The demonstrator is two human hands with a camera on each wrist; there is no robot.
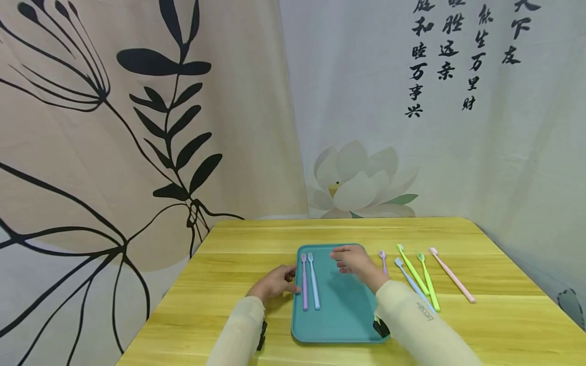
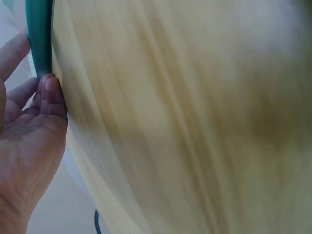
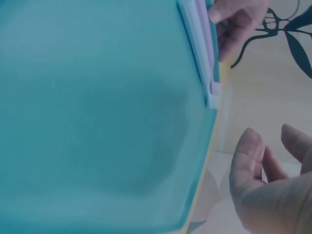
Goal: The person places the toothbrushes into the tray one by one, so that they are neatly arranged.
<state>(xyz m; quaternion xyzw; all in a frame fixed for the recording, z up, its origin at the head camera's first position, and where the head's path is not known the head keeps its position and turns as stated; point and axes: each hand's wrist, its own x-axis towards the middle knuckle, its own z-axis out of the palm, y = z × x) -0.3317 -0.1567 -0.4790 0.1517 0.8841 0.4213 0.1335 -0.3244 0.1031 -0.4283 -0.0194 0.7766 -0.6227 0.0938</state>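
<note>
A teal tray (image 1: pixel 341 325) lies on the table with a purple toothbrush (image 1: pixel 304 284) and a light blue toothbrush (image 1: pixel 314 284) side by side along its left edge. My left hand (image 1: pixel 276 281) grips the tray's left rim, thumb over the edge and fingers against the outer side. In the right wrist view that thumb is close beside the two toothbrush handles. Over the tray's upper right part hovers my right hand (image 1: pixel 354 262), its fingers loosely bent with nothing between them. The right forearm hides part of the tray's right edge.
To the right of the tray lie several loose toothbrushes: a purple one (image 1: pixel 382 256), a blue one (image 1: pixel 412 282), two green ones, of which one (image 1: pixel 429 284) is nearer the right, and a pink one (image 1: pixel 453 276). A printed curtain (image 1: pixel 256 127) hangs behind the wooden table (image 1: pixel 220 290).
</note>
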